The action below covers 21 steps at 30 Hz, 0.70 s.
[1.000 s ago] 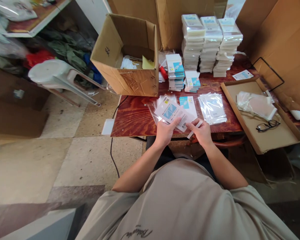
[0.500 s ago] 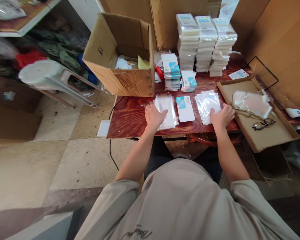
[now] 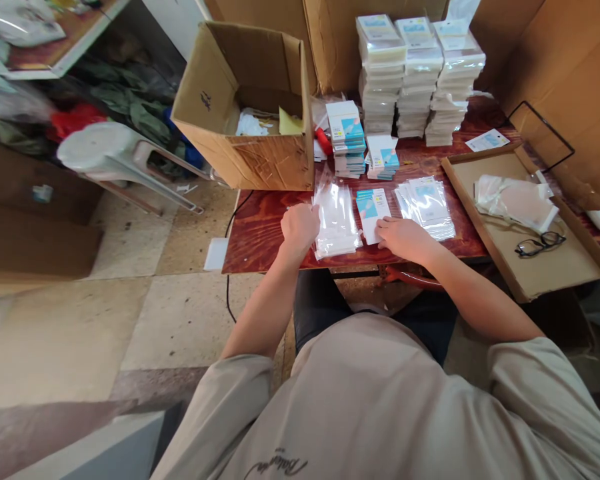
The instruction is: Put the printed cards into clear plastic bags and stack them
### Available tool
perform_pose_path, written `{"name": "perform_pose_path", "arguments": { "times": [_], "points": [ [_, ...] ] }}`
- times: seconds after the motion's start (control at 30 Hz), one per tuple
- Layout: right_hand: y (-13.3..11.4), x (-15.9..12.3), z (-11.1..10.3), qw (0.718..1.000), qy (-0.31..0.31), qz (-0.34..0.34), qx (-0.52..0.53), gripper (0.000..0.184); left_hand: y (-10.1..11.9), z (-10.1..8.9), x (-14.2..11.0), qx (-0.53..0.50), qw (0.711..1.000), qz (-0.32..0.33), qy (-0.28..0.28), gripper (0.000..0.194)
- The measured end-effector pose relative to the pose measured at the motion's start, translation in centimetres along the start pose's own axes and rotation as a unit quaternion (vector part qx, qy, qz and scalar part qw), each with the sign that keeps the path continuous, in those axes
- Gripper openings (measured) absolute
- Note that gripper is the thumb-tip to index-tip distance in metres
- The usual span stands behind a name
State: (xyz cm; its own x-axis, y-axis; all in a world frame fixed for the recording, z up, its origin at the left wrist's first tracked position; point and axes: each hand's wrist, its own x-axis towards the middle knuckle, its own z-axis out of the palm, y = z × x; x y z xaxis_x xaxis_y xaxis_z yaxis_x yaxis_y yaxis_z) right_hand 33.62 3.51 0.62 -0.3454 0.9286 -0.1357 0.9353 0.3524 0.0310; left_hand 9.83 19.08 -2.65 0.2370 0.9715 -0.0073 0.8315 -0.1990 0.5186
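Observation:
I sit at a red-brown wooden table point(image 3: 265, 233). My left hand point(image 3: 299, 225) rests with curled fingers on the left edge of a pile of clear plastic sleeves point(image 3: 336, 217). My right hand point(image 3: 400, 237) lies on the near end of a white card with a blue panel point(image 3: 373, 208), fingers bent down onto it. A second pile of filled clear sleeves point(image 3: 427, 205) lies just right of that hand.
An open cardboard box point(image 3: 250, 107) stands at the table's back left. Short stacks of blue-white cards point(image 3: 347, 137) and tall stacks of packed sleeves point(image 3: 417, 77) fill the back. A shallow cardboard tray point(image 3: 530, 267) at right holds plastic bags and eyeglasses point(image 3: 537, 243). A white stool point(image 3: 105, 150) lies left.
A second ago both hands held a printed packet above the table edge. They then spread onto the outer piles; now the right hand has moved left onto the blue-white card.

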Motion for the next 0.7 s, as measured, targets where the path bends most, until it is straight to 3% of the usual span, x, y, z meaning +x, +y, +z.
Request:
{"name": "perform_pose_path", "arguments": {
  "times": [0.2, 0.27, 0.33, 0.43, 0.53, 0.6, 0.7],
  "points": [
    [-0.3, -1.0, -1.2, 1.0, -0.024, -0.002, -0.012, 0.033, 0.0, -0.1, -1.3, -0.046, 0.993, 0.078, 0.073, 0.04],
    [-1.0, -1.2, -1.6, 0.999, -0.035, 0.012, -0.025, 0.034, -0.2, 0.1, -1.2, -0.104, 0.99, 0.063, 0.073, 0.033],
    [-1.7, -1.2, -1.8, 0.998, -0.046, 0.03, -0.038, 0.033, -0.3, 0.6, -1.0, -0.231, 0.971, 0.017, 0.057, 0.027],
    [-2.2, -1.3, -2.0, 0.996, -0.059, 0.046, -0.043, 0.032, 0.3, 1.3, -0.8, -0.473, 0.877, -0.081, 0.011, 0.02],
    [-2.3, -1.5, -1.9, 0.996, -0.059, 0.055, -0.039, 0.029, 1.2, 1.8, -1.3, -0.607, 0.78, -0.142, -0.051, 0.021],
    [-2.3, -1.7, -1.7, 0.996, -0.049, 0.059, -0.04, 0.029, 1.9, 2.0, -1.8, -0.643, 0.747, -0.152, -0.074, 0.023],
    [-2.3, -2.2, -1.5, 0.997, -0.021, 0.06, -0.04, 0.029, 2.7, 2.2, -2.3, -0.669, 0.725, -0.143, -0.086, 0.024]
  ]
}}
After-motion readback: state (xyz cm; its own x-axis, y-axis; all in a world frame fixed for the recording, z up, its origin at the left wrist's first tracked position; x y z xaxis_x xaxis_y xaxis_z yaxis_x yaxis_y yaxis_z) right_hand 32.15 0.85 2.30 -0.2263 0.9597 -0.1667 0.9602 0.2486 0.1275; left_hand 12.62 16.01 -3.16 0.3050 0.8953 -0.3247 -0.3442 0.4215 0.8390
